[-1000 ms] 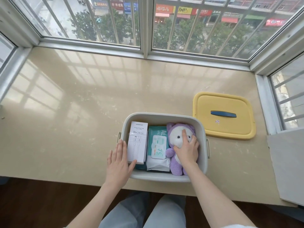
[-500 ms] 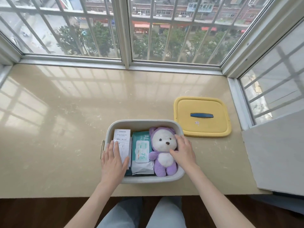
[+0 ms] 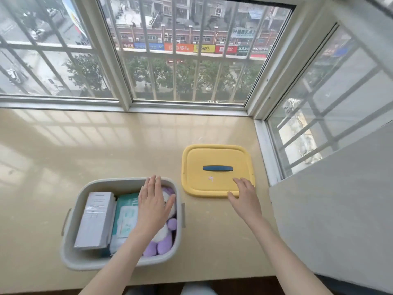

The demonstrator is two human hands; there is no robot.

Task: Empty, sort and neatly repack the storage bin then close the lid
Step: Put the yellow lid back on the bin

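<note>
A grey storage bin (image 3: 73, 255) stands on the beige sill near its front edge. Inside lie a white box (image 3: 96, 220) at the left, a teal wipes pack (image 3: 125, 216) in the middle and a purple plush toy (image 3: 164, 241) at the right. My left hand (image 3: 153, 204) hovers flat and open over the toy, covering its head. The yellow lid (image 3: 214, 154) with a blue handle (image 3: 217, 168) lies flat to the right of the bin. My right hand (image 3: 244, 195) is open at the lid's near right corner, fingertips on its edge.
The beige sill (image 3: 106, 150) stretches left and back to barred windows. A window frame (image 3: 265, 145) borders it just right of the lid. A grey panel (image 3: 331, 220) stands at the right, close to my right forearm.
My right hand left the plush toy and moved right to the yellow lid. My left hand shifted from the bin's left rim to above the toy. The view swung rightward.
</note>
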